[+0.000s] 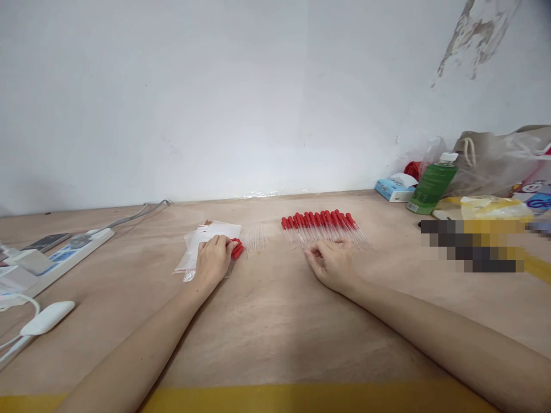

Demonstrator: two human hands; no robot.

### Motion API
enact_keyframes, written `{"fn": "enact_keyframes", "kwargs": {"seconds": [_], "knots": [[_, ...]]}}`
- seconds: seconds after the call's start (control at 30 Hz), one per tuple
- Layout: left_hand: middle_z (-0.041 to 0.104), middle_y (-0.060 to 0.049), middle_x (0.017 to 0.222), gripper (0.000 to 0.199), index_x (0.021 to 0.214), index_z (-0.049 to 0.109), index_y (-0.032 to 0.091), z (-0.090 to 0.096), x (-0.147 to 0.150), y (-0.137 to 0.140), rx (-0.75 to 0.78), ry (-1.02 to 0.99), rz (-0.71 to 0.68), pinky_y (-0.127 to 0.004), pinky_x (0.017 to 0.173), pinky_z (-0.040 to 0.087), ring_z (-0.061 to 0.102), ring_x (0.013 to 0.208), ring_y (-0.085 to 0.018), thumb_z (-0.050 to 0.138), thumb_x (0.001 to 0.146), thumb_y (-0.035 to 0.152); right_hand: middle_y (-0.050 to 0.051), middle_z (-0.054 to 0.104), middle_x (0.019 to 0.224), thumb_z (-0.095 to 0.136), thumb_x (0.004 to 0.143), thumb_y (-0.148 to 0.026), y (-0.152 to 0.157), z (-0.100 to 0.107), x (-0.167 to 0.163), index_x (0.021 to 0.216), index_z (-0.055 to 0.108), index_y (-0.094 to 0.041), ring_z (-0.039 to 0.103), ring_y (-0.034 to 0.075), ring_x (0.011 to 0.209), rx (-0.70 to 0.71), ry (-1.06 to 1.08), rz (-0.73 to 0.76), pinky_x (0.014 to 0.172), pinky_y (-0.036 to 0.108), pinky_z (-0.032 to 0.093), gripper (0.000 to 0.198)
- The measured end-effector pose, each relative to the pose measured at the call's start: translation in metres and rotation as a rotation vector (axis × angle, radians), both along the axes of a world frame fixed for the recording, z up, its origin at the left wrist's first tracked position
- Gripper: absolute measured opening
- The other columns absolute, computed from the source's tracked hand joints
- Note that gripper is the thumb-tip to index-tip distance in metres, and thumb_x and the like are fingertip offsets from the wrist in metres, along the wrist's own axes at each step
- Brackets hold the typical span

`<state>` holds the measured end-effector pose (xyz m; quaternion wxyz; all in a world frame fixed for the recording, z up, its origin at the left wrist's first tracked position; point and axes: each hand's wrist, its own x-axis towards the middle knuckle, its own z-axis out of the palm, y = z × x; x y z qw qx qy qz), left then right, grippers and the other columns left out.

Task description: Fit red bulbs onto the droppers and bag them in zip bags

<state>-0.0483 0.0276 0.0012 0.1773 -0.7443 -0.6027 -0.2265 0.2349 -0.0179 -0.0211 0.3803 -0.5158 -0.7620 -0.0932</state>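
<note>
My left hand [214, 258] rests on clear plastic bags [187, 258], its fingers curled down at a small pile of red rubber bulbs [237, 250]. Fingertips and thumb close on a bulb there, partly hidden by the hand. Just to the right lie several thin clear glass tubes [257, 238] without bulbs. Farther right is a slanted row of glass droppers with red bulbs [321, 221], bulbs pointing away from me. At the near tips of this row, my right hand [331, 265] lies loosely bent with fingers apart; I see nothing held in it.
On the left are a white power strip [77, 252], a phone [47, 242] and a white cable adapter [48, 318]. At the back right stand a tissue box [394, 189], a green bottle [433, 184] and plastic bags [491, 163]. A wall [258, 97] bounds the table behind.
</note>
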Motion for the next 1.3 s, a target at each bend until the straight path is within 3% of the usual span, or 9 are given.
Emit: {"fn": "enact_keyframes", "kwargs": {"seconds": [0.13,0.43,0.7,0.9,1.03,1.3], "knots": [[0.063,-0.009,0.083,0.028,0.077,0.055,0.016,-0.002,0.0,0.003,-0.047,-0.028,0.007,-0.034,0.068,0.038,0.058,0.08,-0.025,0.035,0.088,0.033,0.0,0.061,0.066,0.042,0.084,-0.03,-0.008,-0.001,0.018,0.069,0.054,-0.017,0.051,0.012,0.061,0.023,-0.002,-0.021,0.081,0.034,0.02,0.023],[0.066,-0.008,0.075,0.029,0.089,0.051,0.017,0.0,0.001,-0.001,-0.096,-0.06,0.079,-0.031,0.058,0.039,0.061,0.068,-0.025,0.031,0.089,0.037,-0.001,0.062,0.065,0.045,0.081,-0.03,0.0,-0.001,0.013,0.068,0.053,-0.018,0.054,0.011,0.06,-0.016,0.043,-0.007,0.082,0.034,0.021,0.02],[0.062,-0.006,0.081,0.016,0.089,0.048,0.017,0.004,0.015,-0.017,0.0,-0.383,-0.169,-0.031,0.066,0.044,0.06,0.075,-0.02,0.04,0.085,0.031,-0.001,0.062,0.066,0.045,0.082,-0.031,0.001,-0.001,0.016,0.072,0.054,-0.018,0.056,0.012,0.06,-0.067,0.055,0.037,0.08,0.033,0.028,0.019],[0.063,-0.01,0.096,0.028,0.108,0.049,0.015,-0.014,0.055,-0.037,-0.337,-0.801,-0.495,-0.031,0.069,0.05,0.065,0.076,-0.018,0.045,0.083,0.029,0.003,0.065,0.086,0.043,0.085,-0.023,0.004,-0.005,0.016,0.098,0.056,-0.019,0.057,0.013,0.078,-0.037,0.021,0.25,0.076,0.028,0.034,0.019],[0.064,-0.01,0.102,0.026,0.102,0.054,0.016,-0.021,0.063,-0.039,-0.466,-0.886,-0.539,-0.034,0.072,0.052,0.066,0.082,-0.02,0.049,0.082,0.032,0.004,0.066,0.09,0.04,0.087,-0.024,-0.001,-0.003,0.01,0.1,0.059,-0.021,0.058,0.012,0.075,-0.009,-0.04,0.293,0.078,0.03,0.032,0.023],[0.068,-0.008,0.094,0.027,0.102,0.054,0.018,-0.024,0.062,-0.038,-0.541,-0.942,-0.578,-0.035,0.078,0.051,0.065,0.084,-0.02,0.051,0.081,0.035,0.002,0.066,0.083,0.044,0.086,-0.028,-0.004,0.0,0.003,0.095,0.062,-0.022,0.057,0.011,0.07,-0.046,-0.035,0.319,0.078,0.03,0.03,0.021]]}}
